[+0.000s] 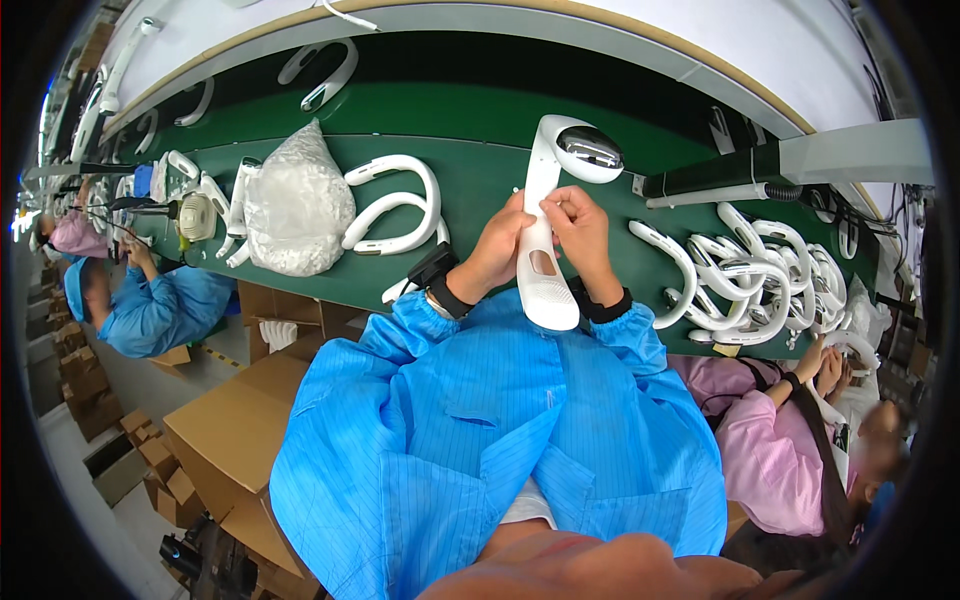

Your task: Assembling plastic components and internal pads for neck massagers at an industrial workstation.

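Upright in front of my chest is a white neck fan (pixel 537 240), a curved U-shaped body with a shiny dark oval at its far end and an oblong opening near its lower tip. My left hand (pixel 497 245) grips its left side, thumb and fingers closed on the shell. On the opposite side my right hand (pixel 582 238) has its fingertips pinched against the shell, with the thumb near the left thumb. What lies under the fingertips is hidden. Both wrists wear black bands.
A green bench (pixel 460 165) runs ahead, holding a bag of small white parts (pixel 298 205), neck fans (pixel 425 185) beside it and a heaped pile (pixel 750 275) at right. A metal bracket (pixel 725 172) juts in. Cardboard boxes (pixel 235 420) stand lower left; co-workers sit at both sides.
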`<state>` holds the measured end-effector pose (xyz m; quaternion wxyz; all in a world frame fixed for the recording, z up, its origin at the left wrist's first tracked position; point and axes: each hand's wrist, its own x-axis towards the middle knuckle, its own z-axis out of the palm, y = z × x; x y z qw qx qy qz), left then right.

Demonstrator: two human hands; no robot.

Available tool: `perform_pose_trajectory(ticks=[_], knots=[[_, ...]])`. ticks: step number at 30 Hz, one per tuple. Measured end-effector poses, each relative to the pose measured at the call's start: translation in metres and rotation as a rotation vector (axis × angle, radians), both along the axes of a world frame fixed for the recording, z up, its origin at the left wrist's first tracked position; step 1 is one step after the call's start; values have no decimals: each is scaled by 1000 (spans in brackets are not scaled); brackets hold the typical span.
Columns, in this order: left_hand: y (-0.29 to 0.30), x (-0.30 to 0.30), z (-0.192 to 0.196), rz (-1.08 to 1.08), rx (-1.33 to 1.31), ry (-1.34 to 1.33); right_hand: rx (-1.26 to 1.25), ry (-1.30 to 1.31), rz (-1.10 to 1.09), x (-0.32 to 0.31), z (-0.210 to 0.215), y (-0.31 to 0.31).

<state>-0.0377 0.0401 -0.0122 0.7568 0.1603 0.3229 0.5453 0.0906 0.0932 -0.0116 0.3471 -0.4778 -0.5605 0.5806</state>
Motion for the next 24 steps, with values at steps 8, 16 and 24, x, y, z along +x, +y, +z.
perform_pose_trajectory(ticks=[8,16,24], knots=[[3,5,-11,113,-4,21,812,-396,57,2,17,-4],[0,2,-1,91,5,42,-144,237,7,21,18,-6],[-4,11,5,135,52,253,-134,113,63,24,48,-20]])
